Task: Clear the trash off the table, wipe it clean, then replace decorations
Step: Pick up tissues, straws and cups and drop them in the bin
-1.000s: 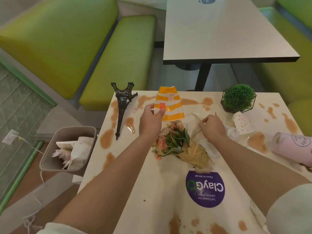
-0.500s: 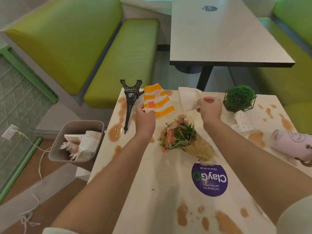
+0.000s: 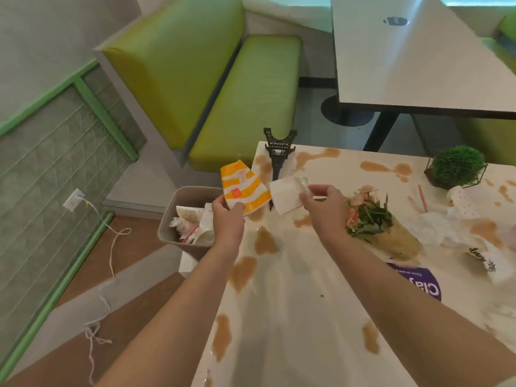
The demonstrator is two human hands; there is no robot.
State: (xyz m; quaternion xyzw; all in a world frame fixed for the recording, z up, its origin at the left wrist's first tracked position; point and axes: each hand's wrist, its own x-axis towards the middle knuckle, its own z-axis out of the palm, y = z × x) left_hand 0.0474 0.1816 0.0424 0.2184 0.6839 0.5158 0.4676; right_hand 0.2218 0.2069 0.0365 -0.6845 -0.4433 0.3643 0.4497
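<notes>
Left hand (image 3: 227, 216): fingers and thumb pinch the lower edge of the orange-and-white striped paper bag (image 3: 243, 188), which is held up over the counter's left edge, just above the bin.
Right hand (image 3: 325, 209): fingers curled, pinching a white napkin (image 3: 286, 195) that hangs in the air beside the bag, nearly touching it.
Bin (image 3: 187, 216): grey, on the floor against the counter's left side (already holding crumpled paper and wrappers).
Counter (image 3: 301, 303): pale top, spotted with brown spills along its left edge, far edge and near end.
Tower model (image 3: 277, 152): dark, lying flat near the far left corner, partly behind the napkin.
Bouquet (image 3: 379, 222): pink flowers in tan wrap, on its side just right of the right hand.
Green ball plant (image 3: 456, 166): in a wire frame at the far right.
Loose trash: crumpled tissue (image 3: 435, 223), a dotted paper cup (image 3: 465, 202) and a red straw (image 3: 422, 198) lie right of the bouquet.
Sticker (image 3: 421, 283): purple, near the right side.
</notes>
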